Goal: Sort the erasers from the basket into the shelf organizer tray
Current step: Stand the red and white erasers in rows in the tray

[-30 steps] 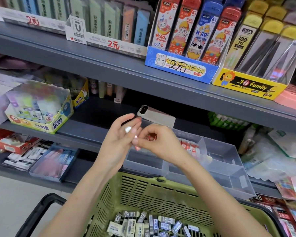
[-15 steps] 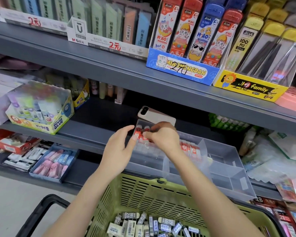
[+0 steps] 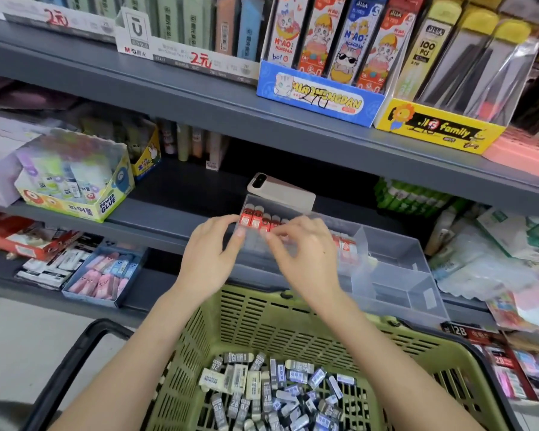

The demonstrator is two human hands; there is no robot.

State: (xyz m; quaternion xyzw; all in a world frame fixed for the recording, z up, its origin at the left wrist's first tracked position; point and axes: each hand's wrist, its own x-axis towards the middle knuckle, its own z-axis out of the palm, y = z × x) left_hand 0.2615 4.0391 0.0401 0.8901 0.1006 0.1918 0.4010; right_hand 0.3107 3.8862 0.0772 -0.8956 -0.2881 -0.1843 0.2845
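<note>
The grey shelf [image 3: 156, 225] runs across in front of me, and below it, close to my body, sits the green basket [image 3: 296, 309], its bottom heaped with loose erasers [image 3: 277, 390] in grey and cream sleeves. The clear organizer tray [image 3: 395, 253] stands on the shelf just above the basket's far rim, with its right compartments bare. My left hand [image 3: 212, 253] reaches to the tray's back-left compartment, fingers [image 3: 231, 222] relaxed and fairly straight, their tips touching the tray wall beside the row there. My right hand [image 3: 305, 253] hangs over the same compartment with fingers [image 3: 276, 241] curled down onto the row; I cannot tell whether they pinch anything. That row is red-sleeved erasers [image 3: 255, 219] standing upright side by side, and a few more stand in the next compartment to the right. A phone [image 3: 283, 194] lies on the shelf just behind the tray.
</note>
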